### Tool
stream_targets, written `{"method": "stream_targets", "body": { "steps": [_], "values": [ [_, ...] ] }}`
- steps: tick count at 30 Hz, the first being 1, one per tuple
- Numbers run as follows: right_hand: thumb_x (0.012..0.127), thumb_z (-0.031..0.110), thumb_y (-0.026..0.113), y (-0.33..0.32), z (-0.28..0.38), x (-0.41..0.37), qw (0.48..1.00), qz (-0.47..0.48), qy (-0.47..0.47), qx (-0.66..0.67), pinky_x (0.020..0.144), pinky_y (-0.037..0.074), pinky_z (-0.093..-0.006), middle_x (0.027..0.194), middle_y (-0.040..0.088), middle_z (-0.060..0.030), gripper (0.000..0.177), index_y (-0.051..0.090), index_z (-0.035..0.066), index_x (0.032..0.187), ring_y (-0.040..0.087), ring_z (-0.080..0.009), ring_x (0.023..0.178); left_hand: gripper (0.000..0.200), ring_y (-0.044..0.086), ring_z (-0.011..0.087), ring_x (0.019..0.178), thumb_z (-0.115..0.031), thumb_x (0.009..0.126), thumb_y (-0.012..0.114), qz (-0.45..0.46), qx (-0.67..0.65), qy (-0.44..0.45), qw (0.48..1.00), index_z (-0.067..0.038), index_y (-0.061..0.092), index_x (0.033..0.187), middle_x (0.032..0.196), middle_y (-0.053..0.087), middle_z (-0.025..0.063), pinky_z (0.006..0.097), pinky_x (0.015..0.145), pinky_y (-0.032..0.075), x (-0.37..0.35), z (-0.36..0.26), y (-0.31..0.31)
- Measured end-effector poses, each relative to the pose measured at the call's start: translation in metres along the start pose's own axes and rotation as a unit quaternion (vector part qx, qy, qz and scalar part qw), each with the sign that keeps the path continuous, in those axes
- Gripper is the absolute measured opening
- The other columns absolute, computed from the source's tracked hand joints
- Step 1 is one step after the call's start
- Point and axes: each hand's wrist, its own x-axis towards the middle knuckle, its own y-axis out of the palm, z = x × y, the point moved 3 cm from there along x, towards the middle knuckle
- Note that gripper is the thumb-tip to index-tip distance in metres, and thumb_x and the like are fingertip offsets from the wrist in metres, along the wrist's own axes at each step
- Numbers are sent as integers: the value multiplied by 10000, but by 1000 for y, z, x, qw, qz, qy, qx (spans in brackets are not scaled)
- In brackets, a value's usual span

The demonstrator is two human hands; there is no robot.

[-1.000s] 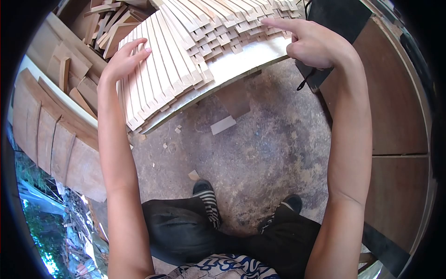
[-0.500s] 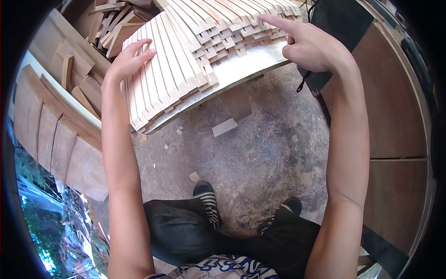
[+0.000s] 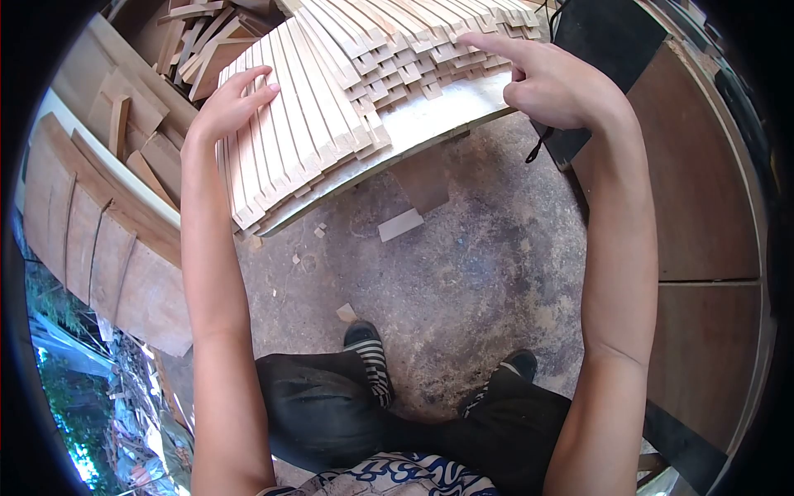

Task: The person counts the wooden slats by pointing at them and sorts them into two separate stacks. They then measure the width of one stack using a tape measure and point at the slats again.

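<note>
Rows of pale wooden slats (image 3: 331, 91) lie stacked side by side on a light board (image 3: 430, 116) at the top of the view. My left hand (image 3: 227, 103) rests flat on the leftmost slats, fingers spread. My right hand (image 3: 550, 78) hovers at the board's right end, its index finger stretched out and touching the slat ends while the other fingers curl in. Neither hand holds anything.
Scrap wood offcuts (image 3: 178, 45) pile up at the upper left, and curved brown panels (image 3: 99, 248) lean at the left. A dark brown cabinet (image 3: 703, 207) stands at the right. Small wood chips (image 3: 400, 224) lie on the concrete floor by my feet (image 3: 368, 339).
The view shifted slightly downward over the second. My right index finger moved a little along the slat ends. My left hand stayed on the slats.
</note>
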Motion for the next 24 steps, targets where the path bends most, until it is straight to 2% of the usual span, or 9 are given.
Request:
{"method": "stream_targets", "body": {
  "steps": [3,6,9,13,15,18,20,23,24],
  "values": [
    [797,-16,535,-1,4,0,999,37,-16,8,763,577,-373,923,715,-187,831,516,282,1572,683,-235,774,650,473,319,1479,-501,1004,652,6,6,-10,1000,-142,550,1535,1559,543,190,432,1221,356,-3,-4,-1],
    [806,-17,540,9,-5,2,999,36,-10,17,771,571,-375,968,714,-190,805,536,270,1558,669,-254,792,651,473,318,1479,-504,1003,651,1,10,-7,1000,-142,550,1535,1558,544,190,431,1220,356,-3,-5,-1],
    [808,-18,539,9,-7,4,998,12,-50,27,779,565,-381,1004,722,-202,787,553,260,1545,661,-278,798,647,475,315,1476,-495,1003,657,-3,11,-9,1000,-144,550,1536,1554,548,187,427,1217,358,-1,-2,0],
    [805,-19,539,12,-10,5,999,41,-24,22,795,566,-387,1064,735,-211,757,591,244,1513,670,-285,842,644,480,311,1471,-483,1002,665,1,4,0,1000,-141,551,1535,1550,552,184,423,1215,359,0,-1,0],
    [806,-19,539,12,-7,3,998,43,-27,28,795,567,-388,1082,735,-211,746,603,239,1502,669,-280,850,731,479,325,1473,-556,949,673,4,-14,-13,1000,-129,555,1531,1565,534,183,426,1211,372,-1,-2,-1],
    [812,-22,536,4,-2,2,997,71,11,31,803,569,-391,1152,738,-203,728,609,217,1496,683,-275,893,735,483,319,1469,-549,950,674,3,-4,7,1000,-110,555,1527,1567,533,182,421,1211,372,1,-2,-1],
    [819,-32,526,2,-1,2,993,114,35,22,856,575,-376,1265,727,-188,720,604,193,1498,709,-275,997,735,485,319,1468,-548,951,673,2,-3,9,1000,-104,556,1525,1563,537,183,421,1210,372,1,-1,-1],
    [819,-32,525,17,-11,6,993,114,9,33,949,565,-360,1370,695,-167,732,586,187,1516,702,-297,1145,734,487,319,1465,-548,952,671,2,-5,9,1000,-99,559,1522,1555,545,185,420,1209,373,0,-2,-1],
    [819,-32,525,20,-12,6,993,114,9,33,949,565,-360,1370,695,-167,732,586,187,1516,702,-297,1145,733,488,319,1464,-549,952,670,4,-8,6,1000,-99,562,1520,1552,548,186,420,1208,373,-1,-2,-1]
  ]
}}
